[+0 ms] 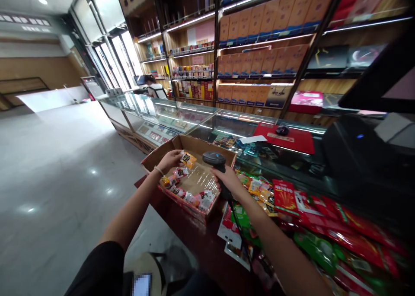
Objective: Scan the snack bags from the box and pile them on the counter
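My left hand (171, 160) pinches a small orange snack packet (188, 159) above the far left part of an open cardboard box (175, 143). Inside the box, several small packets (178, 192) in red, pink and yellow wrappers lie along the left and near sides. Wrapped around the handle of a black barcode scanner (214, 158), my right hand (228, 181) is over the box's right side. The scanner's head points left toward the packet, and its cable hangs down below my right wrist. My right palm hides part of the handle.
Red and green snack bags (285, 196) are heaped to the right. Behind the box runs a glass counter (194, 110) with a red mat (301, 141) and a mouse (282, 130). A dark monitor (372, 84) juts in at right. A person (152, 85) sits farther back; a stool (145, 265) stands below.
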`<state>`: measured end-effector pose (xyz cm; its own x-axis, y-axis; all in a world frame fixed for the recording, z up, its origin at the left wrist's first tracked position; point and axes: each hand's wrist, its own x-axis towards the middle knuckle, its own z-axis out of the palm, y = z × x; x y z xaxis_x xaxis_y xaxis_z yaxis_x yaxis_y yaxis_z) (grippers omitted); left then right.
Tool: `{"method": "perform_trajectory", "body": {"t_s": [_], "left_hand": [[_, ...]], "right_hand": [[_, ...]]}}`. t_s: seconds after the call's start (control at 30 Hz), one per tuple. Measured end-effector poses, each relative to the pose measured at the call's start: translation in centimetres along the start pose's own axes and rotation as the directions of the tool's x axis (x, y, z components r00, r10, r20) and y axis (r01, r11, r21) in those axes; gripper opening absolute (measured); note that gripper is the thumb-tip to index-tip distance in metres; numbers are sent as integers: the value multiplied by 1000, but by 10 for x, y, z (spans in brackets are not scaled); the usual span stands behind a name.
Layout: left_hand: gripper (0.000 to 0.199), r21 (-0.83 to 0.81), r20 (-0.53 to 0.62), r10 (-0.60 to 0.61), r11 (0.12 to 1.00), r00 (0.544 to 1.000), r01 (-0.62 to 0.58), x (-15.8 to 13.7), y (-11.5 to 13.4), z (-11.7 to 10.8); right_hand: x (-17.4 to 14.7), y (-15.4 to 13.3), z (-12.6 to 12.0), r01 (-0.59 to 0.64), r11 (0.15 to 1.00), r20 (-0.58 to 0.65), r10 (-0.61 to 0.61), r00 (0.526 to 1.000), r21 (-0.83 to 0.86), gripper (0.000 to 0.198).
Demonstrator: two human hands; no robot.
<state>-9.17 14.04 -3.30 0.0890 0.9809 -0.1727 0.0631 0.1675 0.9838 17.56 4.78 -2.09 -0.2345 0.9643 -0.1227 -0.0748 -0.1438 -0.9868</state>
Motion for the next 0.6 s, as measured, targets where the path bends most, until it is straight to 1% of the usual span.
{"method": "perform_trajectory", "body": {"t_s": [0.07,0.13,0.23,0.3,0.33,0.4,0.47,0.5,0.6], "left_hand": [[46,-88,61,32,996,998,-26,-9,7,3],[43,-116,87,89,990,992,-78,-18,11,12],[30,-118,80,235,967,969,-225,-32,13,36],[27,-157,79,290,948,954,-275,-40,13,56],[27,-184,85,284,946,955,-265,-43,12,67],[29,-219,104,222,956,969,-195,-50,12,86],[33,-201,129,153,972,980,-125,-57,14,104],[36,-173,150,136,979,979,-109,-60,15,112],[47,-65,249,151,988,957,-139,-71,20,133]], "right_hand": [[-8,-6,-3,14,1000,-11,-14,1000,25,34],[-20,-14,-7,30,998,-27,-28,999,62,36],[-45,-21,-17,46,995,-36,-43,998,84,37],[-63,-20,-25,42,996,-38,-40,998,78,38],[-72,-19,-29,41,997,-39,-38,999,72,38],[-88,-14,-37,44,997,-61,-41,997,56,37],[-102,-8,-45,42,999,-114,-39,993,23,38],[-109,-6,-48,35,999,-150,-34,988,0,39],[-125,-1,-59,8,998,-254,-23,967,-59,42]]}}
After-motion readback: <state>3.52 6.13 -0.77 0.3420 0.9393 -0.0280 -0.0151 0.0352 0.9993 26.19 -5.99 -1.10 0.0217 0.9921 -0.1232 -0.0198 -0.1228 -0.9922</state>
